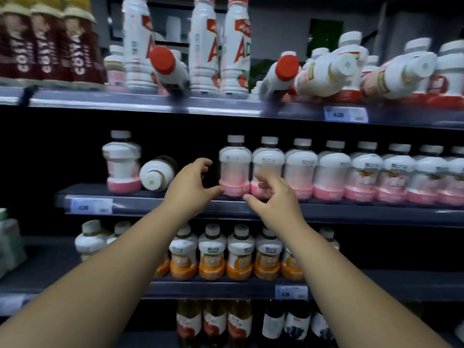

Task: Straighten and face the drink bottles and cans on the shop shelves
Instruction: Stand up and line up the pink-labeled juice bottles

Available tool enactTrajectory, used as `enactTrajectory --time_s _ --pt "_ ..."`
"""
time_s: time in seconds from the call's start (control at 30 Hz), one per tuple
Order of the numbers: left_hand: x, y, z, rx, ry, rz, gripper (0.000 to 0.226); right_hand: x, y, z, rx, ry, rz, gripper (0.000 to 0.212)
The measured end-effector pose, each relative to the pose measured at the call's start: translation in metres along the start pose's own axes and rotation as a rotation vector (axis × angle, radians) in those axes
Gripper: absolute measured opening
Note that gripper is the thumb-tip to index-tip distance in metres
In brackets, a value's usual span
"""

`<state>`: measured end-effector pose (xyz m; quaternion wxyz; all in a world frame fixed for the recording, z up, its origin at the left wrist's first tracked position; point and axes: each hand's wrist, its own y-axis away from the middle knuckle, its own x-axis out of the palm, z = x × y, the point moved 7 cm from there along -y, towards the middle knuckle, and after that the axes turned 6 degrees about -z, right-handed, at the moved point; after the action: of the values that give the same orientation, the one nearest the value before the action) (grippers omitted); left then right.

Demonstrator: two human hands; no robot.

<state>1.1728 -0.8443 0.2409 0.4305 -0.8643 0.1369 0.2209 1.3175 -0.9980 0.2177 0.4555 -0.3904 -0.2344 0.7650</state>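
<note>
1. Shelf, middle, dark metal (150,207): carries small white plastic bottles with pink bases and white caps. A row of them (351,172) stands upright, shoulder to shoulder, close behind the front rail, running from centre to the right border.
2. Leftmost bottle of the row (234,167): upright, with bare shelf to its left.
3. Left hand (192,183): in that gap. Fingers bent in a wide claw, thumb spread toward the bottle's pink base, holding nothing.
4. Right hand (273,199): in front of the second bottle (268,159). Fingers curled, thumb pointing left near the leftmost bottle's base. Blur hides whether it grips anything.
5. Toppled white bottle (157,175): on its side left of the gap, cap toward the viewer, near the front edge, just beside a lone upright pink-based bottle (121,162).
6. Top shelf (226,109): red-capped white bottles (167,69) and white-capped bottles (326,71) lean over the front edge.
7. Lower shelf (226,287): orange-based bottles (211,252) upright near the rail.
</note>
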Motion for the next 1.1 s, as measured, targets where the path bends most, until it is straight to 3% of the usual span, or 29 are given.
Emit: enactTrajectory --time_s 0.2,0.37,0.63,0.8,0.93,1.1 --pt "-0.065 0.027 0.038 -0.075 -0.047 -0.096 0.04 0.068 0.004 0.048 -0.119 -0.068 0.1 0.051" --pt "-0.11 0.027 0.089 -0.133 -0.127 -0.139 0.037 0.126 -0.001 0.085 -0.14 -0.095 0.141 0.051" --pt "-0.138 -0.006 0.145 -0.104 -0.052 -0.214 0.074 0.196 -0.026 0.11 -0.136 0.052 0.075 0.067" --pt "-0.134 -0.027 0.174 -0.13 0.017 -0.199 0.085 0.209 -0.028 0.111 -0.09 0.234 -0.044 0.08" --pt "-0.126 -0.04 0.182 -0.123 0.104 -0.162 0.101 0.2 -0.027 0.114 -0.042 0.106 -0.161 0.077" --pt "-0.122 -0.054 0.186 -0.112 0.125 -0.15 0.096 0.178 -0.059 0.133 0.103 -0.161 -0.29 0.066"
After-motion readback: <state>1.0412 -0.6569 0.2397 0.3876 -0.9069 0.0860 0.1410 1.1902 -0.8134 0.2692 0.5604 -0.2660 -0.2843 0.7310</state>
